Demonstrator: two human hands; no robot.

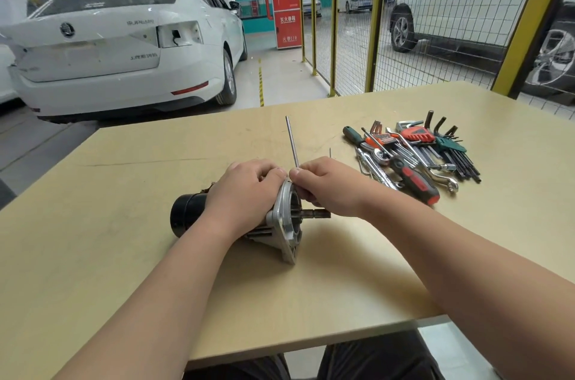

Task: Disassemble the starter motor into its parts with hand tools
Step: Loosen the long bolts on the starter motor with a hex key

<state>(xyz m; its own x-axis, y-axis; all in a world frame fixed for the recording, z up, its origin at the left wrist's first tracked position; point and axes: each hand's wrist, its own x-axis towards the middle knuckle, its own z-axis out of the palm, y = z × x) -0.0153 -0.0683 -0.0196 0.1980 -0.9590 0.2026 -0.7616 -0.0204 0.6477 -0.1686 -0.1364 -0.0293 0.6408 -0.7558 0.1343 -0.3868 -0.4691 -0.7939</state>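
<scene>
On the table (342,270) the starter motor (284,224) lies on its side, whole as far as I can see, so most stripping is left; my left hand (245,189) curls round its body, my right hand (326,183) pinches a thin steel rod (292,143) at its flange.

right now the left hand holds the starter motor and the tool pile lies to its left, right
Not quite: the head view shows the tool pile lying to the right of the starter motor, not the left. The left hand does hold the motor.
</scene>
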